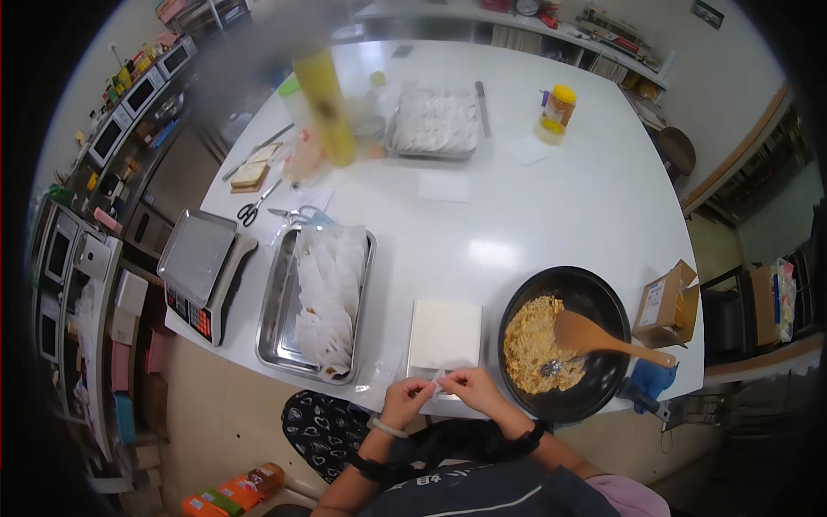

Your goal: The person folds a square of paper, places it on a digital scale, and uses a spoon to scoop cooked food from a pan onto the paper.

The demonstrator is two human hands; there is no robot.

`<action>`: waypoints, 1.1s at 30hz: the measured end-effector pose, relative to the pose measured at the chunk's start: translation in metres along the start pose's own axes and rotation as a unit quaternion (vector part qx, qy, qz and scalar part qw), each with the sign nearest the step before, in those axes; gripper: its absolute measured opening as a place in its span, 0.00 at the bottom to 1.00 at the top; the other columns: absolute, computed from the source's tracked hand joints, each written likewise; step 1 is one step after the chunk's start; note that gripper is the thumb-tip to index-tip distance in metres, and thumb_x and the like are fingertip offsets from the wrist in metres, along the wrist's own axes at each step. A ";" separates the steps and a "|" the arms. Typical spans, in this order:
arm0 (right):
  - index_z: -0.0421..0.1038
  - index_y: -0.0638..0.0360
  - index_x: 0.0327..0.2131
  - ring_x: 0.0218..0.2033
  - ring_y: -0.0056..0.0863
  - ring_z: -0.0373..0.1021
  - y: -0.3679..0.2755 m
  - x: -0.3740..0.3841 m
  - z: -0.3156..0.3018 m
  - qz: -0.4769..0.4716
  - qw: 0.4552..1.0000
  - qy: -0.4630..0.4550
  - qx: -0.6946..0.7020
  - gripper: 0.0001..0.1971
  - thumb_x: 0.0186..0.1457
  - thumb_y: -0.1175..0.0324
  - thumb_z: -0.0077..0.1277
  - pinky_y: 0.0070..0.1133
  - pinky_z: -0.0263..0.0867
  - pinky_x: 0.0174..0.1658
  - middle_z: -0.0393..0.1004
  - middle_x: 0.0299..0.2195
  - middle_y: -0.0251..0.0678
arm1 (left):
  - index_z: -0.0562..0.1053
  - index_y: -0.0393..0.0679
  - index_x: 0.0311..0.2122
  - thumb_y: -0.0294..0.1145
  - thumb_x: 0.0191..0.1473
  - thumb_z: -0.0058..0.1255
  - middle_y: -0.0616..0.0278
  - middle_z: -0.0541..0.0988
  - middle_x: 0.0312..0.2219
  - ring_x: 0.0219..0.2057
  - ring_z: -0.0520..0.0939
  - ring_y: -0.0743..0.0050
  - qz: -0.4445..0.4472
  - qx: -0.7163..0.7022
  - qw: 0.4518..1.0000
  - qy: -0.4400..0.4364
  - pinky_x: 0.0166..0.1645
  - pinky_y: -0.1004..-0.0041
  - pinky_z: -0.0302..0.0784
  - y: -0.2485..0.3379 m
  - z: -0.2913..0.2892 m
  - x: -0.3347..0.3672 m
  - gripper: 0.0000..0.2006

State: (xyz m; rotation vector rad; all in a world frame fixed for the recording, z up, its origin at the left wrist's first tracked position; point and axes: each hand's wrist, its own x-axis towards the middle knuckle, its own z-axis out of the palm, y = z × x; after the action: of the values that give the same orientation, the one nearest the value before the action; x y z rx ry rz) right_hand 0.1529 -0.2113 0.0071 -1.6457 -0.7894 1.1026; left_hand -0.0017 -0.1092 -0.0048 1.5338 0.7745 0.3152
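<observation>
At the table's near edge, my left hand [408, 401] and my right hand [473, 389] meet, fingertips pinching a small, thin white wrapper [438, 381] between them. Whether it holds any filling is hidden by my fingers. Just beyond lies a stack of square white wrapper sheets [446, 332]. To the left, a steel tray [275, 332] carries overlapping rows of folded white wrappers [330, 284], some with brownish filling showing. On the right stands a black wok [603, 297] of yellowish-brown, rice-like filling [531, 340]. A wooden spatula [590, 333] rests in it, beside a metal spoon [552, 368].
Left of the tray stands a digital scale [202, 258]; scissors [248, 214] lie behind. Farther back are a second tray [431, 153] of white pieces, a knife [482, 108] and a yellow-lidded jar [560, 103]. A cardboard box [663, 306] sits right of the wok.
</observation>
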 end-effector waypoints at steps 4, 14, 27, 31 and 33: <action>0.75 0.62 0.24 0.19 0.23 0.71 0.010 0.001 0.000 0.015 0.991 0.061 -0.121 0.13 0.48 0.61 0.55 0.19 0.65 0.25 0.74 0.18 0.36 | 0.76 0.39 0.26 0.31 0.48 0.56 0.66 0.76 0.21 0.23 0.74 0.82 0.077 0.098 0.986 0.114 0.27 0.80 0.67 0.007 0.005 -0.001 0.06; 0.74 0.61 0.28 0.23 0.25 0.73 -0.015 -0.006 0.004 -0.053 0.980 0.038 -0.189 0.08 0.45 0.66 0.55 0.20 0.67 0.28 0.76 0.23 0.38 | 0.71 0.39 0.30 0.31 0.46 0.58 0.65 0.76 0.24 0.24 0.75 0.82 0.059 0.025 0.996 0.060 0.27 0.82 0.68 0.020 0.017 0.004 0.09; 0.70 0.55 0.21 0.25 0.38 0.69 -0.018 -0.026 0.017 -0.143 0.948 0.105 -0.263 0.06 0.43 0.65 0.53 0.31 0.64 0.26 0.70 0.21 0.36 | 0.68 0.33 0.38 0.19 0.46 0.56 0.62 0.75 0.28 0.27 0.77 0.82 -0.012 -0.060 0.997 0.041 0.33 0.84 0.74 0.017 0.011 -0.011 0.13; 0.70 0.55 0.20 0.25 0.38 0.70 -0.019 -0.034 0.015 -0.143 0.946 0.120 -0.264 0.05 0.42 0.65 0.52 0.30 0.65 0.26 0.71 0.22 0.36 | 0.69 0.32 0.38 0.19 0.48 0.53 0.62 0.75 0.28 0.27 0.77 0.82 -0.008 -0.016 0.999 0.036 0.33 0.84 0.74 0.015 0.011 -0.017 0.11; 0.70 0.55 0.20 0.24 0.38 0.70 -0.023 -0.036 0.015 -0.142 0.946 0.134 -0.259 0.06 0.43 0.66 0.52 0.30 0.65 0.26 0.72 0.23 0.37 | 0.70 0.31 0.36 0.20 0.48 0.53 0.63 0.76 0.27 0.26 0.77 0.82 0.003 0.012 0.999 0.053 0.31 0.84 0.73 0.019 0.013 -0.020 0.09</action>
State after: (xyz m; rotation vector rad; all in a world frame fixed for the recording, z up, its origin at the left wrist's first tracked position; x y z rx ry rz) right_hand 0.1257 -0.2304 0.0380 -1.9796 -1.1546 0.4701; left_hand -0.0024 -0.1309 0.0167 1.5518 0.8600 0.3955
